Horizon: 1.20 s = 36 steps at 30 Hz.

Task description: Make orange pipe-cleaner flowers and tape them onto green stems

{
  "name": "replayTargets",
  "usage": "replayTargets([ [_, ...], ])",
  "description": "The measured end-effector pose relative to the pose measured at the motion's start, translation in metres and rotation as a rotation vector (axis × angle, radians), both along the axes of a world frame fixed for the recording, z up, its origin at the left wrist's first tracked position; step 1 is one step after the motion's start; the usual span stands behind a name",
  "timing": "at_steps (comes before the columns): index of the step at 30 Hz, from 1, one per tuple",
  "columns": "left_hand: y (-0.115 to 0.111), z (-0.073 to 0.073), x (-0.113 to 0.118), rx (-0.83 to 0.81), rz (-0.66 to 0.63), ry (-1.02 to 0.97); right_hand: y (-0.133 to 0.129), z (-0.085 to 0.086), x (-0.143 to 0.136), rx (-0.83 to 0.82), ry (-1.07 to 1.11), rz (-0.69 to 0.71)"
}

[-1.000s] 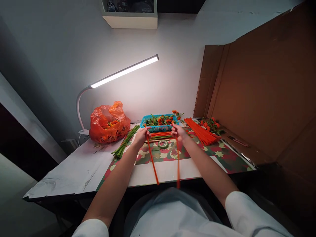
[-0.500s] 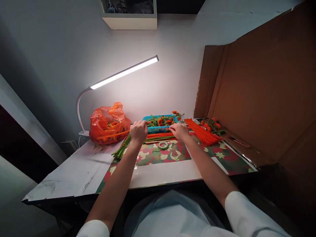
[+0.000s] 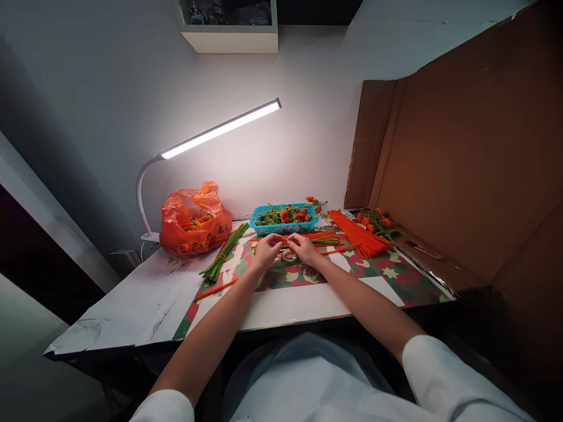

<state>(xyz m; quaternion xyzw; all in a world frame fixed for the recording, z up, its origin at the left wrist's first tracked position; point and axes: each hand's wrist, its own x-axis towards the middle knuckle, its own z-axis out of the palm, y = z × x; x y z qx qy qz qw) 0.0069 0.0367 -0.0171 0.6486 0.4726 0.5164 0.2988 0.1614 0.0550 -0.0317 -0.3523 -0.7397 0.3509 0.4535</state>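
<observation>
My left hand (image 3: pixel 267 252) and my right hand (image 3: pixel 304 250) are close together over the middle of the table, fingertips pinched. Between them they hold orange pipe cleaner (image 3: pixel 215 289); one length slants down to the left past my left wrist, another reaches right from my right hand. How the pieces meet at the fingertips is too small to make out. Just below the fingers lies a roll of green tape (image 3: pixel 288 257), partly covered. Behind the hands, loose orange and green stems (image 3: pixel 325 239) lie in front of a blue basket (image 3: pixel 284 229) of orange flowers.
A bundle of green stems (image 3: pixel 224 256) lies left, beside an orange plastic bag (image 3: pixel 196 228). To the right are a fan of orange pipe cleaners (image 3: pixel 358 234) and more flowers (image 3: pixel 373 223). A lit lamp (image 3: pixel 220 129) hangs above; cardboard (image 3: pixel 457 152) stands at the right.
My hands have come together and lower, toward me, from wide apart. The pipe cleaner that stretched left from my left hand now slants down across the table.
</observation>
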Motion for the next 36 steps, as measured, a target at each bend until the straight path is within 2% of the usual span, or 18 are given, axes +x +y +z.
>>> replayTargets([
  [4,-0.001,-0.001,-0.004,-0.007,0.012,-0.049,0.000,-0.005,0.001,-0.009,0.008,0.023],
  [10,0.003,-0.008,-0.005,-0.055,-0.091,-0.092,-0.002,-0.002,0.001,-0.039,0.041,0.025],
  [15,0.002,-0.008,-0.005,-0.038,-0.148,-0.092,-0.004,0.000,0.002,-0.079,0.065,0.076],
  [30,-0.004,-0.002,-0.004,-0.001,-0.110,0.000,-0.005,0.003,0.004,-0.127,0.072,0.072],
  [36,-0.006,0.000,-0.004,0.028,-0.147,0.030,-0.001,0.007,0.006,-0.241,0.158,0.118],
])
